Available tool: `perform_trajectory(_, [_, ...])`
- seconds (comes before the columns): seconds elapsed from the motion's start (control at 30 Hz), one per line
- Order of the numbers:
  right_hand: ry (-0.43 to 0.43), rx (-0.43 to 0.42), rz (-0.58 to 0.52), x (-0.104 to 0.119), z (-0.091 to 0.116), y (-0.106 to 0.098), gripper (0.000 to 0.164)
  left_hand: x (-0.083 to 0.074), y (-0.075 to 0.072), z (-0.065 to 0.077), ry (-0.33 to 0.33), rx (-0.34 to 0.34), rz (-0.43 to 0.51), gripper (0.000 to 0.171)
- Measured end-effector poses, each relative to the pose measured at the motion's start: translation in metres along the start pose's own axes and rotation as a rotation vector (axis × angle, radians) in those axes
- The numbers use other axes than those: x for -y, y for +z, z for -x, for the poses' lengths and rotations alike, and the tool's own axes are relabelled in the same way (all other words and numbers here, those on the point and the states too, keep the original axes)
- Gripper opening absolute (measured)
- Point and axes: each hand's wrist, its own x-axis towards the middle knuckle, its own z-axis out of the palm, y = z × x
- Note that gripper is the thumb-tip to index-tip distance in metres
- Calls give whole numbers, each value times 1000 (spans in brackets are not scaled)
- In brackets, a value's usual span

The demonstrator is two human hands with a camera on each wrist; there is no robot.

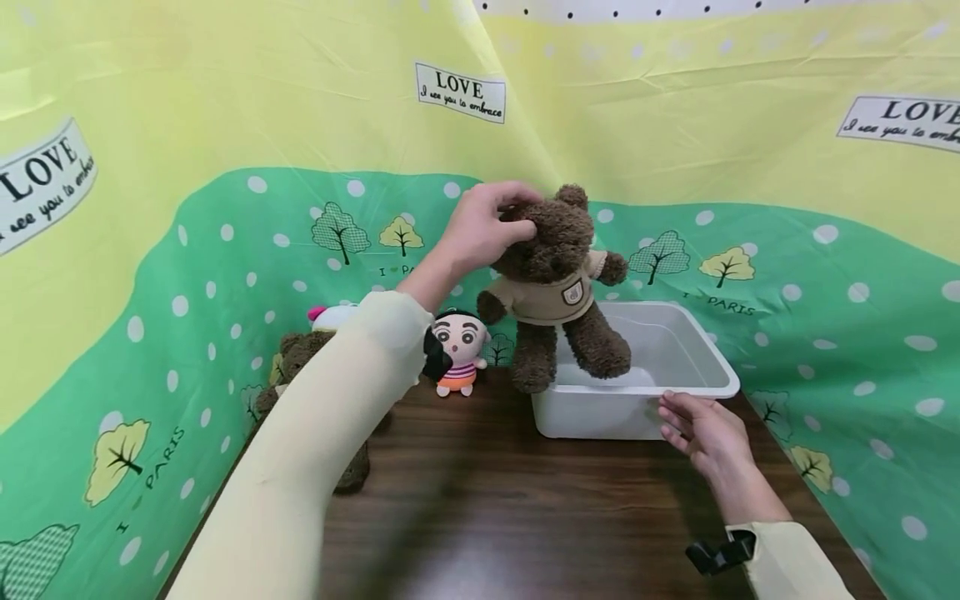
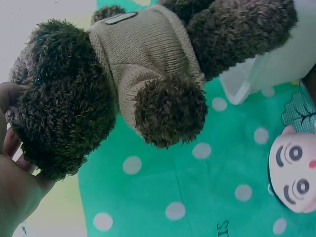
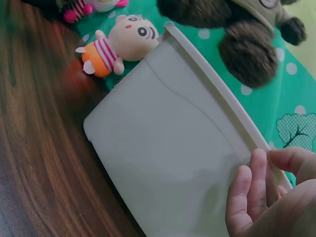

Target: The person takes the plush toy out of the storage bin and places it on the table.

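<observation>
My left hand (image 1: 491, 225) grips a dark brown teddy bear (image 1: 555, 292) by the side of its head. The bear wears a beige knitted sweater with a badge and hangs upright, its feet over the left part of a light grey plastic bin (image 1: 607, 415). In the left wrist view, the thumb and fingers press into the curly fur of the bear (image 2: 69, 98). My right hand (image 1: 708, 437) pinches the bin's front rim near its right corner. The right wrist view shows its thumb and fingertips (image 3: 257, 157) at that rim, other fingers against the outer wall.
Left of the bin, a small doll (image 1: 457, 350) with striped shirt and orange shorts sits against the curtain. Another brown bear (image 1: 296, 354) and a white-and-pink toy (image 1: 330, 315) are partly hidden behind my left sleeve. A patterned curtain (image 1: 262, 225) encloses the dark wooden table (image 1: 480, 508).
</observation>
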Motion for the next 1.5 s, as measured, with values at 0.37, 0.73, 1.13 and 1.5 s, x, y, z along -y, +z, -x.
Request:
perform_trajectory(0.37, [1,2,-4,-3,5,-3,8,14,-32,40,-13,60,-63,32])
perform_trajectory(0.73, [-2,17,-14,1,9,-7,9,36,-66,68,-91,85,-80,33])
perform_trajectory(1.13, [-34,30,-23,0,6,-5,5,86,-50,100,-129,277,-183,34])
perform_trajectory(1.5, [-17,23,-22,-2,6,0,9,114,-33,121,-193,397,-209,35])
